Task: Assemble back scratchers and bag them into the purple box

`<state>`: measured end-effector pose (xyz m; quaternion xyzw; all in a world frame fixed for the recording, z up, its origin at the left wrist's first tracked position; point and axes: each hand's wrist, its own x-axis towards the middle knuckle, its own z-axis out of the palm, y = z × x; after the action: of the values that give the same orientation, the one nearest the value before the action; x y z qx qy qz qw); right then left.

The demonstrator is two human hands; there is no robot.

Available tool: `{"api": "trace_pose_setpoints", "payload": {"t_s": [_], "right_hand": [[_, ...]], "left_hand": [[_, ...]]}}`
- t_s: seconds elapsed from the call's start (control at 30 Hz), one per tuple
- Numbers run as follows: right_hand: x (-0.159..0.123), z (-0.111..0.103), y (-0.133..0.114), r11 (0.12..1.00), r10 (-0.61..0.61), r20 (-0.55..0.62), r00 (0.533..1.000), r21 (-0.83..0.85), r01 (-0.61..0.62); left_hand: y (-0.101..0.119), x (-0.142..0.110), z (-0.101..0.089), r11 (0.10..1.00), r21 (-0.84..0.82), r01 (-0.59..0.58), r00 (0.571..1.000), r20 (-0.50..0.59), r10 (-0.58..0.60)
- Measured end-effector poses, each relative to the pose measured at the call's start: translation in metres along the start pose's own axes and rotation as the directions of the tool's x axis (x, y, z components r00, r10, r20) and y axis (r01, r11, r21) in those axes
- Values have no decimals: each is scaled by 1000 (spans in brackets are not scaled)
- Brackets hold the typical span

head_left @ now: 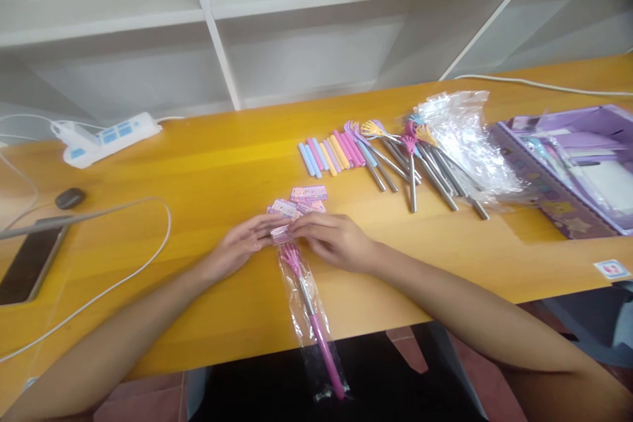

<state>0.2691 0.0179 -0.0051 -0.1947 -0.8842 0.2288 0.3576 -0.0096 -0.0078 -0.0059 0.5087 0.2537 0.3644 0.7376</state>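
Note:
A pink back scratcher [324,346] with a claw head and metal shaft lies inside a clear plastic bag [295,310]. Its handle end sticks out past the table's front edge. Across the bag's top sits a small printed card [281,234]. My left hand [240,245] pinches the card's left end with its fingertips. My right hand [339,239] is closed on the card's right end, and its thumb is partly hidden. Just beyond my fingers lie several loose printed cards [309,194], overlapping one another.
Coloured handle tubes [324,155] lie in a row farther back, beside several claw-headed back scratchers [413,171]. Clear bags [467,138] pile up near a purple box [558,194] at right. A power strip [111,138], a phone [32,260] and a white cable [168,231] occupy the left.

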Motion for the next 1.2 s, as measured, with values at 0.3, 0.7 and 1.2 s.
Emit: {"api": "trace_pose_setpoints", "payload": {"t_s": [0.3, 0.7, 1.2], "right_hand": [[-1, 0, 0, 1000, -24, 54, 998, 7, 24], [-2, 4, -5, 997, -77, 169, 983, 31, 73], [-5, 1, -4, 998, 7, 130, 991, -69, 2]], "left_hand": [[-2, 0, -4, 955, 291, 56, 996, -84, -32], [-9, -1, 1, 897, 417, 146, 975, -217, -58], [-1, 2, 3, 865, 453, 215, 959, -265, -100]]}}
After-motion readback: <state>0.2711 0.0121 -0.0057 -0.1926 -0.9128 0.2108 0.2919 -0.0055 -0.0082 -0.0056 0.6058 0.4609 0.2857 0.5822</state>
